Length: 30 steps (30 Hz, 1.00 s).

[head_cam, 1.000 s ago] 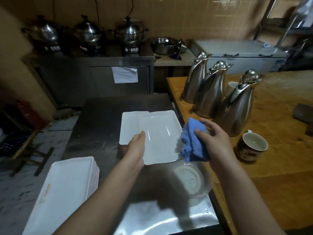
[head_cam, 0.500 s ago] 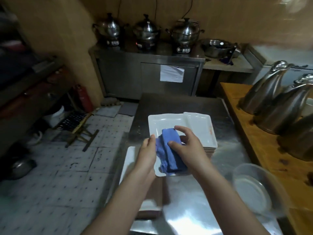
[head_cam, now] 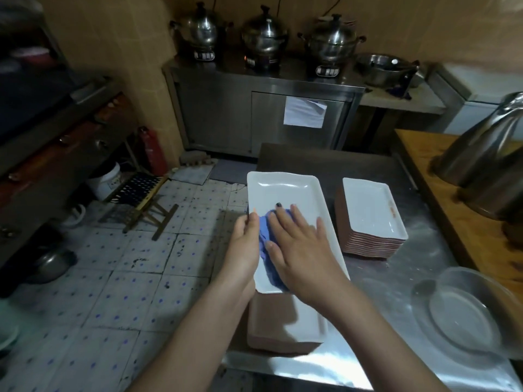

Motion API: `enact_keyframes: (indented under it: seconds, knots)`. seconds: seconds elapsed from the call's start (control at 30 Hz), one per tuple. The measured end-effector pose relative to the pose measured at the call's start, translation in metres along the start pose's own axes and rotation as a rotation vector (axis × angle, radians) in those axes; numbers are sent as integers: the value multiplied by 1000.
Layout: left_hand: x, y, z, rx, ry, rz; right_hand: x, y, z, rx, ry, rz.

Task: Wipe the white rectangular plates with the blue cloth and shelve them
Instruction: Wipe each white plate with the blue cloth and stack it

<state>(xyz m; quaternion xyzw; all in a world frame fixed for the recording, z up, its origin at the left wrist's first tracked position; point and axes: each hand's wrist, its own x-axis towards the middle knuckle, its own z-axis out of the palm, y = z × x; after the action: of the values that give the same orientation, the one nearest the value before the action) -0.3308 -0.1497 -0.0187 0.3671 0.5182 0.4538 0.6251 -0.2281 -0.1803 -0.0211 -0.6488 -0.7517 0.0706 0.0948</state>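
Left of the far plate stack (head_cam: 370,219), a white plate (head_cam: 285,193) is gripped at its edge by the left hand (head_cam: 244,244) to steady it, while the blue cloth (head_cam: 267,247) is pressed flat under the open right hand (head_cam: 300,250) for wiping.

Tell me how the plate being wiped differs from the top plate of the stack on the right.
The wiped plate is held by the left hand and looks longer; the stack's top plate rests untouched. The blue cloth under the right hand covers part of the first; the second shows a reddish smear. Both are white and rectangular.
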Motion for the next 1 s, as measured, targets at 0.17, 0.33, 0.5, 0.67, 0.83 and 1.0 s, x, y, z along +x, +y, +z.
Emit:
enact_keyframes:
  seconds: [0.17, 0.33, 0.5, 0.67, 0.83, 1.0]
  knots:
    - [-4, -3, 3, 12, -46, -18, 33, 10, -8, -104, 55, -3]
    - [-4, 4, 0, -4, -20, 11, 36, 36, -15, -163, 79, 226]
    - [-5, 6, -2, 21, -15, 34, 12, 17, -2, -69, 87, 126]
    - [-7, 4, 8, 56, -65, 60, 57, 12, -22, -103, 130, 1]
    - [-4, 7, 2, 67, -50, 75, 65, 38, -25, -227, 129, 153]
    - [0, 7, -9, 71, 14, 84, 30, 45, -9, -175, 121, 266]
